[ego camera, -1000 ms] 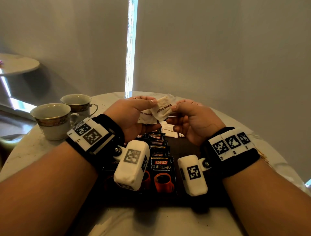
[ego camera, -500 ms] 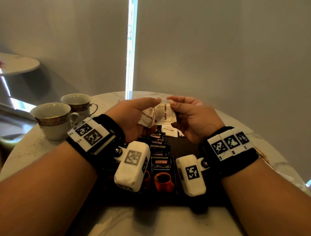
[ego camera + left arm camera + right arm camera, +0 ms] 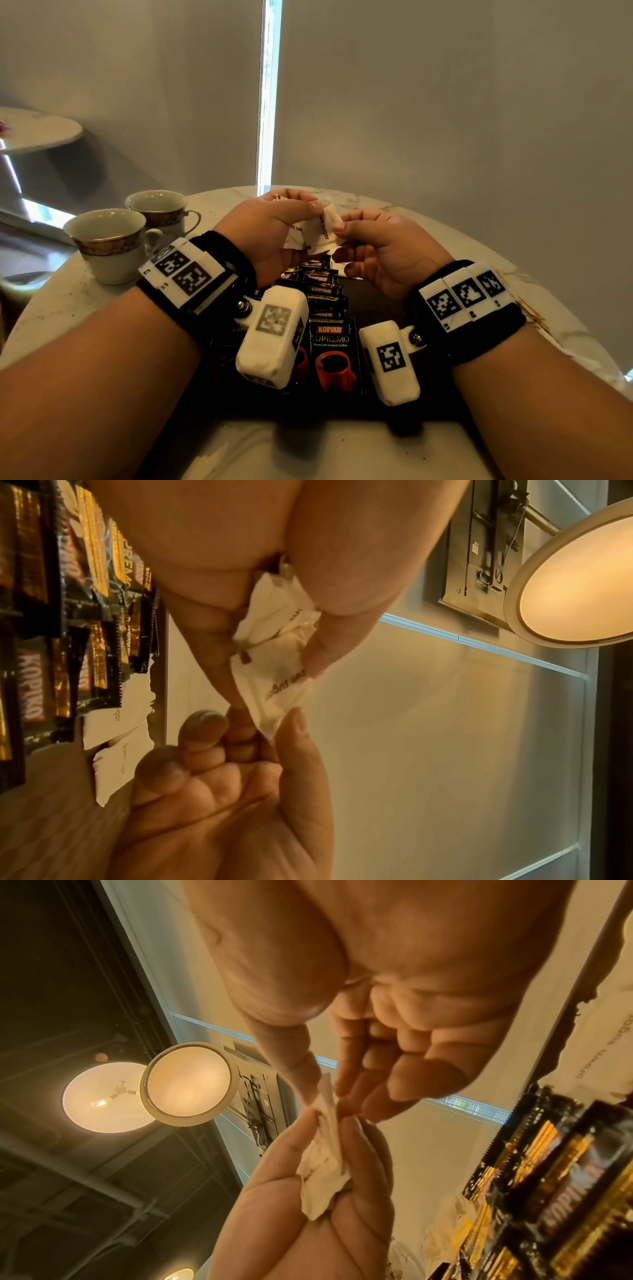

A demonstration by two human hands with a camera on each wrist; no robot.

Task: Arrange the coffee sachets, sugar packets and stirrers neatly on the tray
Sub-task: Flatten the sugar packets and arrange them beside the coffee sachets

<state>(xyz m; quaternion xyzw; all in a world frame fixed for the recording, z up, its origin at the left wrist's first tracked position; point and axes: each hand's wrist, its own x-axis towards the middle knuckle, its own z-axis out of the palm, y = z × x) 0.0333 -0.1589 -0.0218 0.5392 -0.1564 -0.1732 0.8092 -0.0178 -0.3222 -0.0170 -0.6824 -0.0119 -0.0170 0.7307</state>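
Sugar packets (image 3: 317, 233), white paper ones printed "brown sugar", are bunched in the air above the far end of the dark tray (image 3: 376, 301). The left hand (image 3: 263, 236) grips the bunch, thumb on one side and curled fingers on the other, with several packets crumpled against its palm. The right hand (image 3: 383, 250) pinches the free corner of the outermost packet between thumb and forefinger, its other fingers loosely curled beneath. In the left wrist view that corner (image 3: 270, 723) sits right at the right thumb tip, and the packets (image 3: 277, 653) fan down from the left palm.

On the tray, below the hands, coffee sachets (image 3: 330, 356) in black and gold wrappers marked KOPIKO lie in an overlapping row running from the near edge toward the far end. More white sugar packets (image 3: 116, 723) lie flat on the tray just beyond the far end of that row.

The tray rests on a round marble table (image 3: 68, 301). Left of the tray stand two teacups (image 3: 109, 243) with gold-patterned bands, one just behind the other.
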